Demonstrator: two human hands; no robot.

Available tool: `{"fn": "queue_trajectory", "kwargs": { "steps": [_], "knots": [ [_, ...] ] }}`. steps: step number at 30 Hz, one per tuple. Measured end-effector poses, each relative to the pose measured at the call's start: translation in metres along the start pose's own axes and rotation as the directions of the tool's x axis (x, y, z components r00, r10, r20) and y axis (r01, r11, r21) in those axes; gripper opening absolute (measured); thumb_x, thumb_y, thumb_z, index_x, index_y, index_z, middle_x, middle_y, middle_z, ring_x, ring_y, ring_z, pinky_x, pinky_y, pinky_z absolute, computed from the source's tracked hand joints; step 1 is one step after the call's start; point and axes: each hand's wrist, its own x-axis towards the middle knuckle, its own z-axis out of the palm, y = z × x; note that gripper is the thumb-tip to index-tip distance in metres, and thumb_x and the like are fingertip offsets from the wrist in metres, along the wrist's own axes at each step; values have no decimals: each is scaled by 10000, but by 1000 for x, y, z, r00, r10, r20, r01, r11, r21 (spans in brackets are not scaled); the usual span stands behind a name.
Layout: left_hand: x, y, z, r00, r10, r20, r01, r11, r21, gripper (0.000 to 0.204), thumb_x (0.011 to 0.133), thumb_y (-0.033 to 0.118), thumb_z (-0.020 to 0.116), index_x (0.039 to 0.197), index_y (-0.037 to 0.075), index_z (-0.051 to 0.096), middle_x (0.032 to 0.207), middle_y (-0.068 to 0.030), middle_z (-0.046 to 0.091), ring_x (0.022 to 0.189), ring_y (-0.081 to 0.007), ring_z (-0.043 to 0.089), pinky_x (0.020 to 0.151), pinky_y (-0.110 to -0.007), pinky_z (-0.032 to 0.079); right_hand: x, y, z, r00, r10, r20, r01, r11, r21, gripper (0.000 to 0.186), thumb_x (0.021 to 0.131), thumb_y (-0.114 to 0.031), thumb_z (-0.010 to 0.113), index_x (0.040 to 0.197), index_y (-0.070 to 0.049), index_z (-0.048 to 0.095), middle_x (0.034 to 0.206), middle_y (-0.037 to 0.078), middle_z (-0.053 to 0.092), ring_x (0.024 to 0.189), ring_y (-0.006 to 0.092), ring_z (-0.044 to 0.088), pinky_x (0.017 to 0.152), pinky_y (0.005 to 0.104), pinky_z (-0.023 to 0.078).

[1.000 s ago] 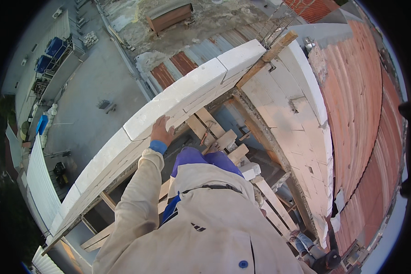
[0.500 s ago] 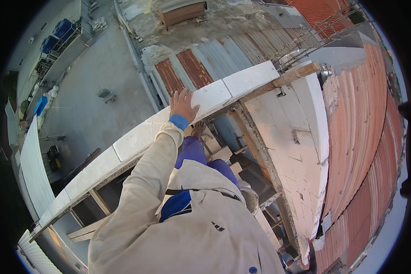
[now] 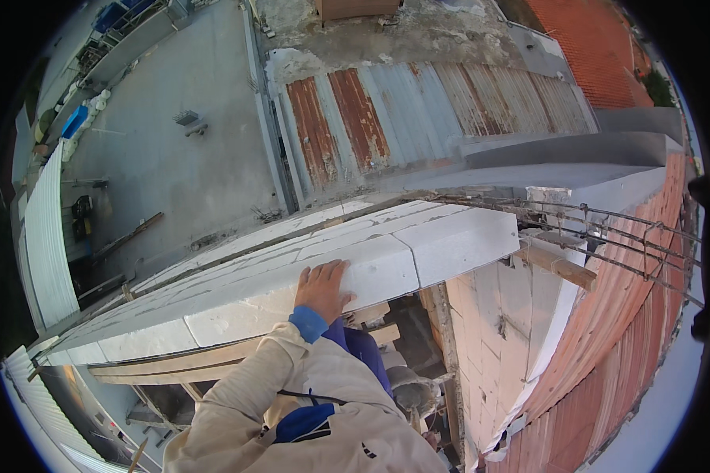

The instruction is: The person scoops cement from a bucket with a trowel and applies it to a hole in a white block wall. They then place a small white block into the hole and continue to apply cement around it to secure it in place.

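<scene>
My left hand [image 3: 322, 290] lies on the top edge of a wall of white lightweight blocks [image 3: 454, 240], palm down with the fingers spread. It is open and holds nothing. The blue cuff [image 3: 308, 322] of an undersleeve shows at the wrist, below a cream sleeve. Under the hand, on the inner side of the wall, my leg in purple trousers [image 3: 363, 355] is partly visible. Lower right of it stands a grey, mortar-stained bucket [image 3: 412, 392]. My right hand does not show.
Bare steel bars [image 3: 623, 244] and a wooden beam [image 3: 556, 266] stick out past the wall's right end. Outside, a rusty corrugated roof [image 3: 355, 118] and a grey concrete yard [image 3: 189, 173] lie far below. A second block wall [image 3: 489, 339] runs along the right.
My view has shifted, so the wall's outer face and the bars at its end now show more. The left hand stays on the block tops; the bucket has come into clearer view.
</scene>
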Motion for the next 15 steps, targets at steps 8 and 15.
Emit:
{"fn": "queue_trajectory", "kwargs": {
  "steps": [8, 15],
  "knots": [
    [13, 3, -13, 993, -44, 106, 49, 998, -46, 710, 804, 321, 814, 1409, 108, 511, 1445, -100, 543, 1349, -309, 487, 1125, -477, 369, -59, -142, -22, 989, -128, -76, 112, 975, -194, 391, 761, -216, 828, 801, -50, 477, 717, 110, 574, 551, 233, 589, 463, 417, 503],
    [18, 12, -17, 984, -96, 150, 91, 995, 41, 713, 800, 323, 814, 1398, 99, 497, 1417, -108, 554, 1329, -332, 501, 1127, -499, 357, -53, -171, -28, 989, -91, -116, 76, 989, -125, 369, 761, -147, 818, 830, -64, 465, 720, 93, 568, 495, 222, 589, 383, 397, 509]
  ]
}}
